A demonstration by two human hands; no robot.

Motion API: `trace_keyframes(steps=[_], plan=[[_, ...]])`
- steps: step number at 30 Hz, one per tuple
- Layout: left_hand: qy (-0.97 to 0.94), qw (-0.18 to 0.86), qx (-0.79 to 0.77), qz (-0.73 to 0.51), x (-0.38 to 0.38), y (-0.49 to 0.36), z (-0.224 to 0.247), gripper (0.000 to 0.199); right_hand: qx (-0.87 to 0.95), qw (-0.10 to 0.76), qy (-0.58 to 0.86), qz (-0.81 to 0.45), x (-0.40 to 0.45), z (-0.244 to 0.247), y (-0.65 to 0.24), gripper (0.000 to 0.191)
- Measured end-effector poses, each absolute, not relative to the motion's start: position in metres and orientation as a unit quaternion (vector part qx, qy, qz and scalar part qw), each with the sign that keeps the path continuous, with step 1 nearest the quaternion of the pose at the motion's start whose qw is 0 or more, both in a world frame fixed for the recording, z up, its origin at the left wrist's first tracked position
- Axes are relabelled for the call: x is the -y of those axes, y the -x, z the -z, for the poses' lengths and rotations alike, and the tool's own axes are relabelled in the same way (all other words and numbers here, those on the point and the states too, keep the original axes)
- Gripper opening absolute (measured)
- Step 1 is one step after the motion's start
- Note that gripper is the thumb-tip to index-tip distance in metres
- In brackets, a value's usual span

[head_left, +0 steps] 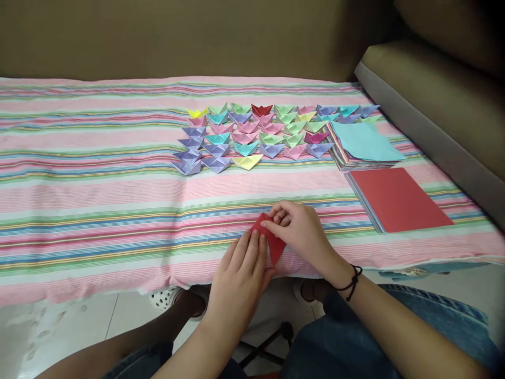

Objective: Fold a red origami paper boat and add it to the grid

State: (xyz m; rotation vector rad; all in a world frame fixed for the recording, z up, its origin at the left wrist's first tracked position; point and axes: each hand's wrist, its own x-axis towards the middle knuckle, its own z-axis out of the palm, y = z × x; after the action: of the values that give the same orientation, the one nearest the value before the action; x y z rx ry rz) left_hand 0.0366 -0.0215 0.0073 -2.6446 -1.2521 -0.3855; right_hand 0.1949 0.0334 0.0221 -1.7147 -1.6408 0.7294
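A striped cloth spreads beneath everything. Rows of small paper boats sit on it at 12 o'clock from the folded red paper; a stack of paper with light blue on top is between 1 and 2 o'clock, and a red-topped stack between 2 and 3. The left hand comes in from 7 o'clock, fingers side by side and laid on the folded red paper's left part, thumb apart from them. The right hand, at 3 o'clock, has thumb and fingers closed on its upper right part. Fingers cover much of the paper, so its inner folds are unclear. It looks plain matte red, with points at 12 and 6 o'clock.
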Motion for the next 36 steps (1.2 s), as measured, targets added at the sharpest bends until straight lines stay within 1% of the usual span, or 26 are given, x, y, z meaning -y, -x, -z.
trace_keyframes(steps=[8, 17, 28, 31, 36], plan=[[0.895, 0.106, 0.422, 0.095, 0.0200, -0.0375, -0.0073, 0.048, 0.626, 0.322, 0.655, -0.273, -0.0333, -0.0226, -0.1936, 0.010], [0.894, 0.106, 0.421, 0.113, 0.0216, -0.0385, -0.0038, 0.057, 0.626, 0.319, 0.652, -0.284, -0.0352, -0.0218, -0.1944, 0.010], [0.894, 0.105, 0.416, 0.129, 0.0228, -0.0384, -0.0053, 0.053, 0.626, 0.321, 0.656, -0.272, -0.0368, -0.0227, -0.1936, 0.016], [0.895, 0.097, 0.419, 0.122, 0.0217, -0.0393, -0.0063, 0.050, 0.628, 0.316, 0.659, -0.266, -0.0369, -0.0225, -0.1939, 0.015], [0.894, 0.084, 0.423, 0.121, 0.0196, -0.0402, -0.0082, 0.051, 0.627, 0.313, 0.662, -0.264, -0.0367, -0.0216, -0.1937, 0.013]])
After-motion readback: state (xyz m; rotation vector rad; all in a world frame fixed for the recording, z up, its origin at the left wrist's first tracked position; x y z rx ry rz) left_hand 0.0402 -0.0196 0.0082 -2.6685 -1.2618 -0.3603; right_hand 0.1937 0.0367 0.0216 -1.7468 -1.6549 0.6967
